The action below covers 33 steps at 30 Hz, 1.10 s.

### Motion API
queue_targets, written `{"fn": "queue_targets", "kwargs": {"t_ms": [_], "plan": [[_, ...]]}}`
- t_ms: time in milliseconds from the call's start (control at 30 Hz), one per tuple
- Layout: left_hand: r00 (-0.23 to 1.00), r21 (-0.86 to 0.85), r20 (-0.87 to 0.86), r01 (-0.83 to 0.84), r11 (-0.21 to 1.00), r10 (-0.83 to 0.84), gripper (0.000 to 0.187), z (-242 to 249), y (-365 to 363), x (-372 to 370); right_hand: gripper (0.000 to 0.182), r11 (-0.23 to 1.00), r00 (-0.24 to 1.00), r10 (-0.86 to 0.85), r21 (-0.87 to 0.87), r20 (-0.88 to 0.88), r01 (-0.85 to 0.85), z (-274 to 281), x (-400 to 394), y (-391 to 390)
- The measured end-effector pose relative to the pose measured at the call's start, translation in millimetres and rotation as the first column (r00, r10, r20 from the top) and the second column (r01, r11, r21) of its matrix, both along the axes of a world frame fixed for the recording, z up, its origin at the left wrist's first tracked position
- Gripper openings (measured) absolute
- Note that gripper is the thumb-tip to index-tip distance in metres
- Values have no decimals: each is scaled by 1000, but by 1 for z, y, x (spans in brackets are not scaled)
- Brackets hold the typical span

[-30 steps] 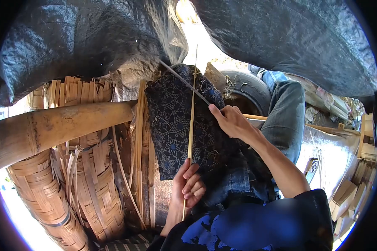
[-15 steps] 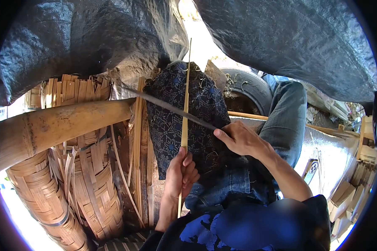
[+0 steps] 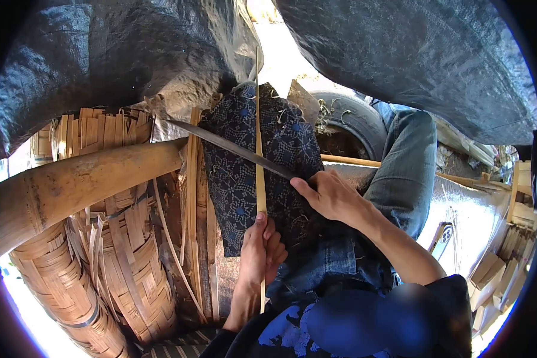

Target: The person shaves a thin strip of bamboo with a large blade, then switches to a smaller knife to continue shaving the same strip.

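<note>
A long thin bamboo strip [image 3: 260,185] runs lengthwise over my lap, its far end pointing away from me. My left hand [image 3: 261,249] is closed round it, thumb on top, and the tail of the strip comes out below the fist. In my right hand [image 3: 330,194] is a knife [image 3: 230,145] with a long grey blade; its handle is hidden by the fingers. The blade crosses over the strip above my left hand, its tip toward the left. Underneath lies a dark patterned cloth [image 3: 230,179] with thin shavings on it, draped over my leg.
A thick bamboo pole [image 3: 95,179] juts in from the left, above rolls of woven bamboo [image 3: 53,274]. A tyre [image 3: 364,128] lies beyond my knee. Dark tarpaulin [image 3: 411,65] hangs overhead. A phone [image 3: 442,237] rests on a shiny sheet at right, near bamboo pieces [image 3: 489,271].
The knife and my right hand have shifted slightly left and toward the far side. The strip's far end has swung a little left. Both grips stay the same.
</note>
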State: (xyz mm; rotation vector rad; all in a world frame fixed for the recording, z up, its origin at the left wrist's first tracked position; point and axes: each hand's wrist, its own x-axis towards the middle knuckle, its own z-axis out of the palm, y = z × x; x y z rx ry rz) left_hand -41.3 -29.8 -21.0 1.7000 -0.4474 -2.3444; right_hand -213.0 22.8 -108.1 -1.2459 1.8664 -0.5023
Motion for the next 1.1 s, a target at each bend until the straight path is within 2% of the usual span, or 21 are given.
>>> {"fn": "queue_targets", "kwargs": {"t_ms": [33,167,267,467,533,567,600,667,733,800,833,867,933,967,1033,1100], "plan": [[1000,3,3,-15,1000,15,38,1,1,-1,50,998,999,-28,63,16,27,3,2,-2],[999,-1,17,-37,999,37,39,2,6,-5,57,994,993,-110,12,31,110,8,7,-8],[998,-8,44,-43,999,44,39,0,11,-7,63,984,988,-143,117,65,135,24,5,-22],[997,32,-8,-74,997,75,41,4,18,-9,72,990,990,-139,1,16,139,16,7,-32],[994,124,8,-111,986,111,41,13,29,-7,74,959,961,-277,-61,24,278,8,1,-46],[991,131,-34,-125,983,130,42,9,26,1,75,970,964,-244,20,105,243,8,-6,-47],[990,131,-42,-130,983,137,42,7,23,6,75,971,967,-237,17,97,237,5,-8,-43],[992,108,-107,-53,993,65,42,7,16,14,76,929,930,-356,-70,88,362,-5,-6,-34],[992,110,-101,-66,992,77,42,9,8,14,79,947,941,-316,-12,124,320,-1,-13,-29],[999,13,-28,16,1000,-15,42,9,0,14,78,975,952,-182,174,247,141,10,-21,-21],[999,-60,18,53,997,-52,41,4,-2,16,76,981,957,-146,159,252,108,13,-22,-17],[999,-62,23,50,997,-48,41,-2,-2,18,76,982,956,-142,157,256,104,11,-20,-13],[985,-216,102,157,964,-137,39,-14,-1,21,73,999,985,-43,29,166,39,8,-17,-9],[979,-260,129,190,947,-161,38,-19,1,23,73,999,985,-46,29,168,42,10,-17,-10],[982,-258,120,173,950,-147,38,-19,3,21,69,976,985,-64,215,159,28,18,-17,-17],[985,-251,113,153,956,-128,38,-19,5,21,67,985,990,-53,168,128,31,16,-13,-15]]}}
